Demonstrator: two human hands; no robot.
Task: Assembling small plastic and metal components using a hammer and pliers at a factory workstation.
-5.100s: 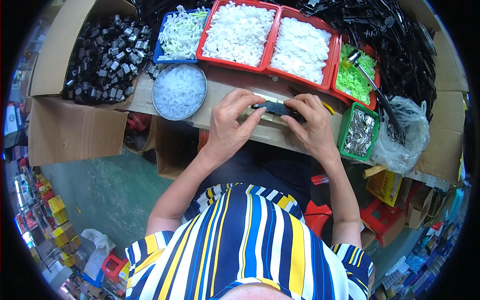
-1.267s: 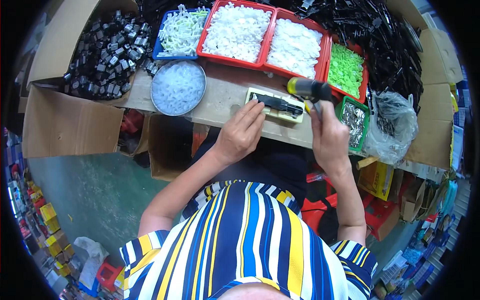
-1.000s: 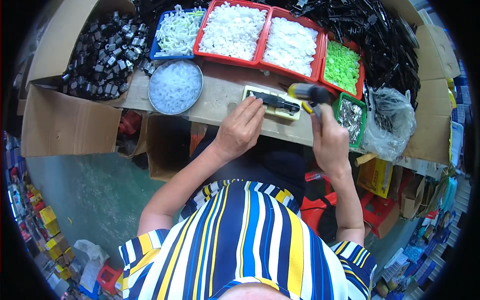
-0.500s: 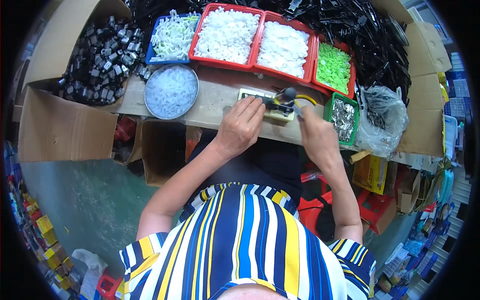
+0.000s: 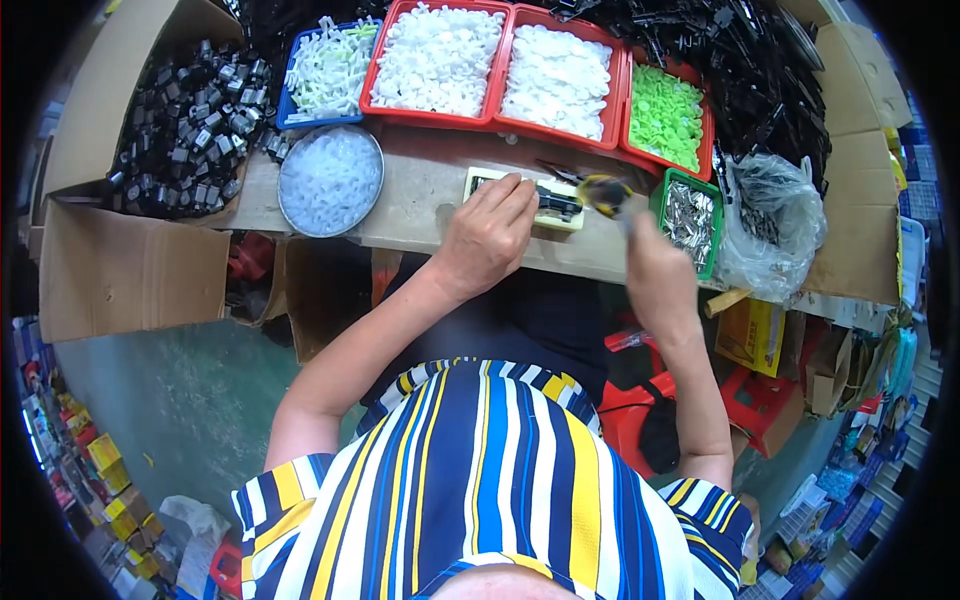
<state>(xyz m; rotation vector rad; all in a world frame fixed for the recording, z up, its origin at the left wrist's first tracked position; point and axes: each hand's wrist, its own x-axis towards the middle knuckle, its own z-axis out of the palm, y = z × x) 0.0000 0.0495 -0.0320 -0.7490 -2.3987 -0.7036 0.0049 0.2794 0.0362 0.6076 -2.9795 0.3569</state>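
Note:
My right hand [image 5: 660, 272] is closed around the handle of a hammer. The hammer's head [image 5: 606, 194], smeared by motion, hangs just right of a cream-coloured block [image 5: 572, 221] on the bench. On that block lies a narrow black plastic part [image 5: 560, 203]. The fingers of my left hand [image 5: 487, 238] are pressed together on the left end of the black part, covering it. A pliers-like tool with dark jaws [image 5: 556, 170] lies behind the block, its handles partly hidden by the hammer.
Along the back stand a blue tray [image 5: 287, 112], red trays [image 5: 497, 118] of white pieces and green pieces [image 5: 665, 118]. A round dish [image 5: 333, 182] sits left; a green tray [image 5: 711, 262] of metal clips and a plastic bag [image 5: 775, 230] sit right. Black parts fill boxes at both ends.
The hammer has swung up and right, away from the block, uncovering the black part's right end. My left hand stays at the block. The view has shifted slightly.

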